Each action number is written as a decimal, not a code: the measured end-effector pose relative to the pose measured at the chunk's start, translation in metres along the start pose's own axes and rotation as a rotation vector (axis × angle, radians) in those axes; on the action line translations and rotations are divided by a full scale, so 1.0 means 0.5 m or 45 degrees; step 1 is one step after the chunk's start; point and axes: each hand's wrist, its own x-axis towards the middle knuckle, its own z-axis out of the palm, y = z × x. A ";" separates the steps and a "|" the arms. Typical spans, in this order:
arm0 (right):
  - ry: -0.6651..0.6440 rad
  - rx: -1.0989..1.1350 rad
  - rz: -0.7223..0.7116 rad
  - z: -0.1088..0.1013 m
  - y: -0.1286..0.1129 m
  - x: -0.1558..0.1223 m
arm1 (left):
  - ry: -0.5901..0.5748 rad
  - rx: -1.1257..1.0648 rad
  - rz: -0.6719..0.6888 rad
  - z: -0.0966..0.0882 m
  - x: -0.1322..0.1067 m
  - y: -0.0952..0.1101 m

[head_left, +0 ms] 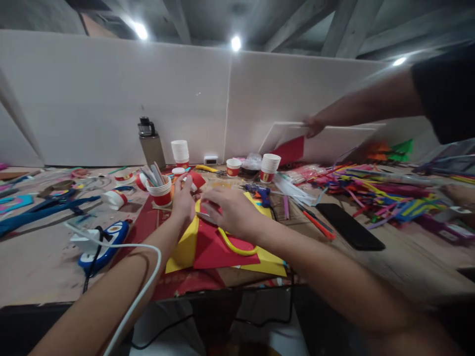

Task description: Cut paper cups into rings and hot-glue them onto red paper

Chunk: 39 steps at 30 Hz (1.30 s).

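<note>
My left hand (183,200) is closed, its fingers pinching a red paper piece (198,182) with some white at its near side. Close beside it, my right hand (232,210) has its fingers curled together; whatever they hold is hidden. Under the right hand are scissors with yellow handles (239,249), the blade pointing left; I cannot tell whether the hand touches them. Beneath lie a red sheet (211,249) and yellow sheets (180,252). A red-and-white paper cup (162,195) holding several pens or strips stands just left of my left hand.
Stacked cups (267,170), a bottle (151,148), a blue glue gun (263,194), an orange cutter (319,225) and a black phone (351,226) surround the work. A power strip (107,247) with a white cable sits left. Another person's arm (371,104) reaches toward white boards (341,143).
</note>
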 end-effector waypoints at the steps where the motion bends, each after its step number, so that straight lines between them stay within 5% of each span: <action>1: -0.057 -0.049 0.066 -0.001 0.014 -0.024 | 0.029 0.038 -0.001 -0.001 -0.001 0.003; 4: -0.318 -0.229 0.314 0.002 0.037 -0.083 | 0.082 0.081 -0.005 0.002 -0.004 0.011; 8: -0.572 -0.369 0.356 0.023 0.038 -0.124 | 0.036 0.109 -0.032 0.006 -0.010 0.014; 14: -0.562 -0.445 0.286 0.049 0.040 -0.125 | -0.002 0.160 -0.042 0.009 -0.015 0.015; 20: -0.586 -0.291 0.424 0.038 0.033 -0.111 | -0.028 0.205 -0.059 0.010 -0.017 0.013; 26: -0.304 -0.169 0.490 0.053 0.074 -0.109 | 0.011 0.100 0.018 0.004 0.000 0.020; 31: 0.235 0.251 0.190 0.033 0.097 -0.084 | 0.062 -0.028 -0.150 0.002 0.010 0.030; 39: 0.515 1.015 0.101 0.030 0.094 -0.046 | -0.226 -0.075 -0.322 0.030 -0.033 0.032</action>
